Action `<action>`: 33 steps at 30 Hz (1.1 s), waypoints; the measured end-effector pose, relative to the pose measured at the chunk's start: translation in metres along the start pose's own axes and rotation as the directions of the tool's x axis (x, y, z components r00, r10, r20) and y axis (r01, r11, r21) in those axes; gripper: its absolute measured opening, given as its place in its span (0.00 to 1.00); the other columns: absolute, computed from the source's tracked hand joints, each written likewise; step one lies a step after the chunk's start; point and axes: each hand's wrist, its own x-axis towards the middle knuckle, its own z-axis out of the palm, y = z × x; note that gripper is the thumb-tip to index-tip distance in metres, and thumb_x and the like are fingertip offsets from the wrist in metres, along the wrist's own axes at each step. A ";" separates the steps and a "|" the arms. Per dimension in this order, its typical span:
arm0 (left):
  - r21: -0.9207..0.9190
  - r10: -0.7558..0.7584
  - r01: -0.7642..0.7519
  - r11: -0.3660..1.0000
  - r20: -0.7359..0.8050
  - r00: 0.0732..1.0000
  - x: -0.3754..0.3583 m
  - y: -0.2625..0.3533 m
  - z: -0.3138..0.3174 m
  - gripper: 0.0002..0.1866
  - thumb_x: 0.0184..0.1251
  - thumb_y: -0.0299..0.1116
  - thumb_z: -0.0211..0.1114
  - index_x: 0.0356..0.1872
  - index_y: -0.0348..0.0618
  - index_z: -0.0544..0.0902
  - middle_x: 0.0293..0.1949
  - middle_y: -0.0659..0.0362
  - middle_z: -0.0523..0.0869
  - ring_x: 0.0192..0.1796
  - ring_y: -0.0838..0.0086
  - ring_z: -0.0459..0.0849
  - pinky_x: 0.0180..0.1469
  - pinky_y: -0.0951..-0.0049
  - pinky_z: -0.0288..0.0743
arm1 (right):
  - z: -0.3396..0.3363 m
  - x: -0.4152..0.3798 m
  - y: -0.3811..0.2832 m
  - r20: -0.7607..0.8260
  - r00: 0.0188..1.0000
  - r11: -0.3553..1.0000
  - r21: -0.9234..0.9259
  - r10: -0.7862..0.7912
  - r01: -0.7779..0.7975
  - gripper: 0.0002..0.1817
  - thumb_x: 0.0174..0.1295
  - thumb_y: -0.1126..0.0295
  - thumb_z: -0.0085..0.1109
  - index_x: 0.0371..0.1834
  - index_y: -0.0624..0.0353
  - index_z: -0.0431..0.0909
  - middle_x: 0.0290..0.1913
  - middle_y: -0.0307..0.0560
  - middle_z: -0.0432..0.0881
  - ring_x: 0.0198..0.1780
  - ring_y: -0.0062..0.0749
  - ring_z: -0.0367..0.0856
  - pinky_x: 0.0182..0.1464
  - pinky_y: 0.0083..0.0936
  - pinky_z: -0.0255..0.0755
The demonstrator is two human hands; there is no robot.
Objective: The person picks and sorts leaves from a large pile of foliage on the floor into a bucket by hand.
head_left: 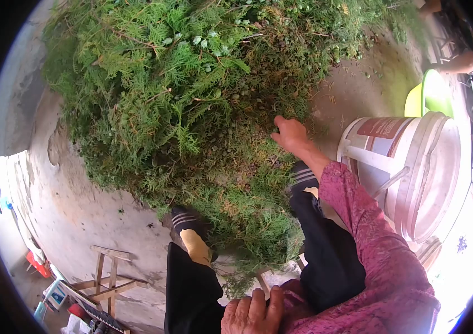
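A large heap of green, feathery branches (180, 83) with small pale cones fills the upper middle. My right hand (292, 135), in a pink sleeve, reaches to the heap's right side, thumb and fingers bent together at the edge of the greenery; anything between them is too small to make out. Near the bottom, my left hand (253, 313) rests by my lap with its fingers lying side by side and the thumb apart, holding nothing visible. Loose sprigs (253, 222) lie between my feet, close below the right hand.
A white bucket (381, 161) lies tipped on its side at the right, with a lime-green basin (437, 92) behind it. Another person's arm (462, 62) shows at the upper right. A wooden stand (111, 278) is at the lower left.
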 end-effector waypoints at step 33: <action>-0.934 -0.693 0.275 0.228 0.043 0.720 0.006 -0.021 0.014 0.06 0.66 0.27 0.54 0.35 0.34 0.76 0.20 0.62 0.78 0.19 0.84 0.72 0.22 0.84 0.66 | -0.092 -0.146 -0.151 0.075 0.236 0.141 0.950 -0.969 0.278 0.11 0.42 0.75 0.54 0.32 0.63 0.76 0.17 0.48 0.71 0.19 0.29 0.70 0.21 0.26 0.61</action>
